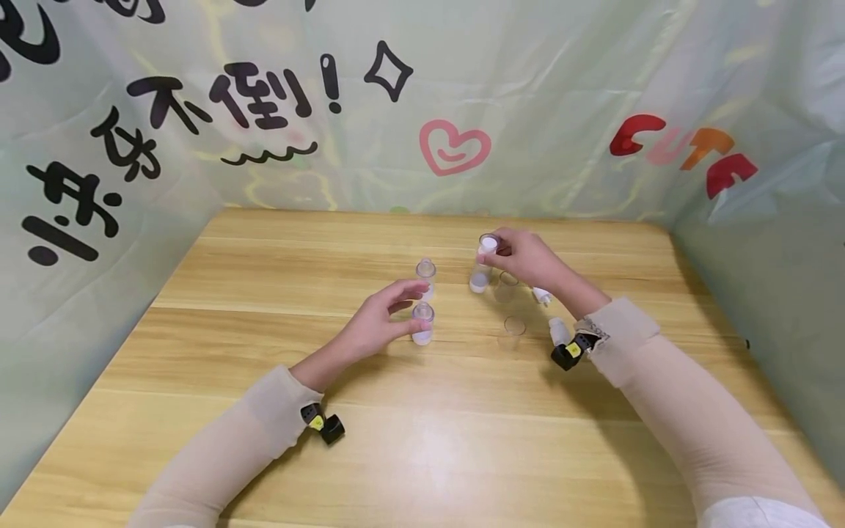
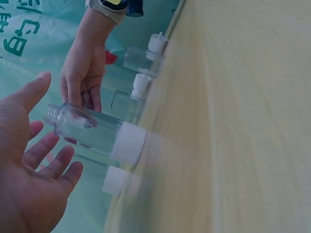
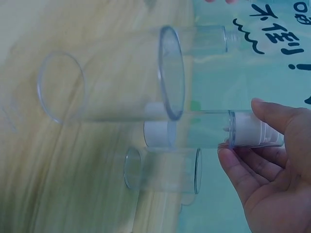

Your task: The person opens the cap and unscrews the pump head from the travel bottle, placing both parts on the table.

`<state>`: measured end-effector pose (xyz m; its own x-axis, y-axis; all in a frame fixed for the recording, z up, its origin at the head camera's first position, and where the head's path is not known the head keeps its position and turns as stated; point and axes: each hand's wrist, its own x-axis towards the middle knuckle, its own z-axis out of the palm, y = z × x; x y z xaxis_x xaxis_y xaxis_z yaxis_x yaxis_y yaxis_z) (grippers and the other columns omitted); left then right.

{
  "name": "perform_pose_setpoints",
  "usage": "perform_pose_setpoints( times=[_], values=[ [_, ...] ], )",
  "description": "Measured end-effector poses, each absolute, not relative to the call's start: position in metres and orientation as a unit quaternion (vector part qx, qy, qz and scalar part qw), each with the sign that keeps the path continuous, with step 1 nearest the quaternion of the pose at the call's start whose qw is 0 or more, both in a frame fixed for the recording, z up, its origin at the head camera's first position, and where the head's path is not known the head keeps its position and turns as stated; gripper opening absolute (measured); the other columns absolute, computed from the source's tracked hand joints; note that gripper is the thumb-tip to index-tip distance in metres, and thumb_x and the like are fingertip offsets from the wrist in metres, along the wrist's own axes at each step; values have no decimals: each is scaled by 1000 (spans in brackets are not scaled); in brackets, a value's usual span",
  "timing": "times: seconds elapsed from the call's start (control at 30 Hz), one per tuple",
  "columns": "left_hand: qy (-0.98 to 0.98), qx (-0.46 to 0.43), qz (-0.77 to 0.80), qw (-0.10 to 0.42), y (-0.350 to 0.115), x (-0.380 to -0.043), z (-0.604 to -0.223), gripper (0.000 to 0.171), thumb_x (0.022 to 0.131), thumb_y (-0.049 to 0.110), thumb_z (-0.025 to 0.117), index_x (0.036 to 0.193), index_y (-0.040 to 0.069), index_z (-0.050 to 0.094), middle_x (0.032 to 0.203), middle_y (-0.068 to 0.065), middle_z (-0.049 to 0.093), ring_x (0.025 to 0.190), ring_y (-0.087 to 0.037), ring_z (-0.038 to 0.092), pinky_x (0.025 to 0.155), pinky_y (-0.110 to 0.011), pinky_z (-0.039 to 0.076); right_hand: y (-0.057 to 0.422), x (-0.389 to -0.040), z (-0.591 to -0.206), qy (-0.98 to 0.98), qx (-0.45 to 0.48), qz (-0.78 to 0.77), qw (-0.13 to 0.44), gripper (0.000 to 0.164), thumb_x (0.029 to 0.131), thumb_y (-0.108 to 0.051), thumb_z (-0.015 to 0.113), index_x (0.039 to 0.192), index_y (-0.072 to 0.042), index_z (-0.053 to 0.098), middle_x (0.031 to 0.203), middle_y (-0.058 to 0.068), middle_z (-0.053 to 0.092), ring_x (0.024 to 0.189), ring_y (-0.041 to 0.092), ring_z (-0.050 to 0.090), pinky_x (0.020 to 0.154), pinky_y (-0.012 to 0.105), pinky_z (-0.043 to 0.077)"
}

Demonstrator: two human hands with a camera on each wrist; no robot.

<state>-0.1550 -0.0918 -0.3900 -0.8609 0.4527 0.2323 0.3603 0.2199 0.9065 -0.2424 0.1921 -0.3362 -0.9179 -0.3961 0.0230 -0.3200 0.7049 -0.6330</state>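
Observation:
The right hand (image 1: 528,258) grips the white pump head (image 3: 247,129) at the top of a clear bottle (image 1: 480,273), which stands upright with its white base down. Its thumb lies on one side and the fingers on the other. The left hand (image 1: 372,323) holds nothing; thumb and fingers are spread beside a near clear bottle (image 1: 422,331) with a threaded neck and white base. Just behind that one is a matching bottle (image 1: 425,271), partly covered by the left fingers. In the left wrist view, the near bottle (image 2: 92,131) hides part of the right fingertips.
Two clear cylindrical caps, a rear cap (image 1: 507,280) and a front cap (image 1: 514,328), stand on the wooden table (image 1: 422,440) below the right forearm. Beside them lie two white pump heads (image 1: 558,331), partly near the right wrist's camera. A printed curtain (image 1: 561,88) encloses the table.

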Motion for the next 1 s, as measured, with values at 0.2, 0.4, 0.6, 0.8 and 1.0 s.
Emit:
perform_pose_setpoints(
  times=[0.2,0.4,0.6,0.8,1.0],
  values=[
    [780,259,569,33,-87,-153,-385,58,87,18,76,138,5,51,136,-17,55,126,-28,51,109,-37,39,188,-231,-336,918,-213,-329,67,32,94,-30,69,114,-6,61,98,8,64,93,23,63,77,38,53],
    [786,262,559,26,-83,-152,-382,58,87,22,77,137,5,52,135,-11,57,128,-25,51,110,-34,38,184,-218,-335,914,-233,-324,77,29,93,-31,70,108,-7,63,96,6,66,93,21,65,79,37,55],
    [814,269,515,4,-82,-149,-375,62,85,32,78,137,7,53,136,-3,57,129,-18,48,112,-35,36,181,-206,-332,912,-248,-316,84,30,93,-31,70,109,-7,64,95,4,66,91,19,65,79,36,55],
    [846,279,454,-28,-80,-141,-365,64,84,38,78,138,15,54,137,2,54,131,-19,45,110,-44,38,179,-196,-331,911,-264,-305,86,32,92,-33,70,111,-8,65,95,2,67,89,17,66,77,36,56],
    [849,314,422,-52,-76,-130,-357,64,83,34,80,139,18,53,138,0,52,127,-19,48,107,-43,41,179,-185,-331,909,-271,-306,88,37,92,-33,71,116,-6,64,97,2,68,93,19,67,82,38,57]
  ],
)
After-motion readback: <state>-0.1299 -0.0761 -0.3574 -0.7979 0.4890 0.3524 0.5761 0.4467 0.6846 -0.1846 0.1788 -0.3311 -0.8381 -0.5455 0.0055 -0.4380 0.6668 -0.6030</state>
